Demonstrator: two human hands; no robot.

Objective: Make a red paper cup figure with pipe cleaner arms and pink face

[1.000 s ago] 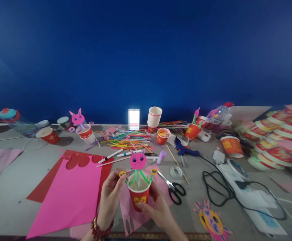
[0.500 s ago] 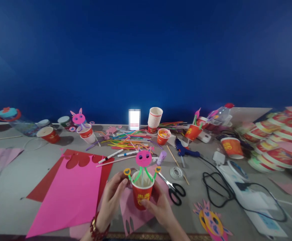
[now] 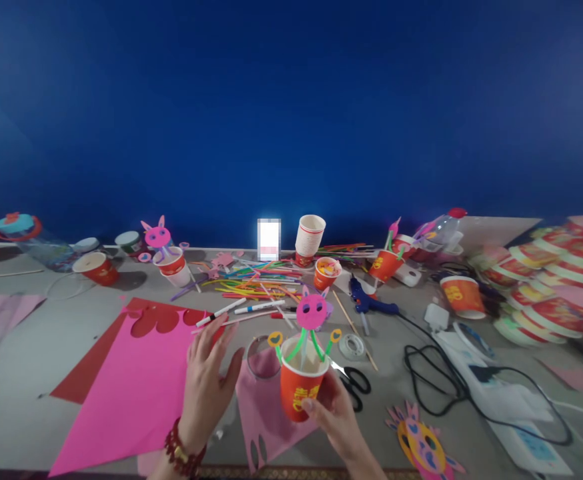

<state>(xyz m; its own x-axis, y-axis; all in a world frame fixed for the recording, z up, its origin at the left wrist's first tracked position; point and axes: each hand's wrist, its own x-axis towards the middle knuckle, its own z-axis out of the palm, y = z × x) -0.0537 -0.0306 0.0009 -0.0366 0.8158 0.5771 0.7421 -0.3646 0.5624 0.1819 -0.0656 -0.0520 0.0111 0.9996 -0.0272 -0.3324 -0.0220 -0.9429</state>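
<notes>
My right hand (image 3: 335,408) grips a red paper cup (image 3: 296,387) with yellow lettering, thumb across its front. From the cup rises a pink paper animal head (image 3: 312,311) with pointed ears and dark eyes. Green pipe-cleaner arms (image 3: 299,345) bend outward over the rim and end in orange discs with hearts. To the left, my left hand (image 3: 209,373) is raised with fingers apart and holds nothing, over the edge of the bright pink sheet (image 3: 146,387). Cut pink paper (image 3: 266,420) and a tape ring (image 3: 262,360) lie between the hands.
Black-handled scissors (image 3: 355,383) lie partly behind my right hand. Beyond are markers (image 3: 259,307), pipe cleaners (image 3: 251,288), a clear tape roll (image 3: 352,346) and a blue glue gun (image 3: 371,301). A cable (image 3: 424,380) coils at right near a power strip (image 3: 521,427). Stacked paper bowls (image 3: 561,293) stand far right.
My left hand has let go of the cup and moved left, opening its fingers. My right hand has carried the cup slightly right, so the tape ring now shows more fully.
</notes>
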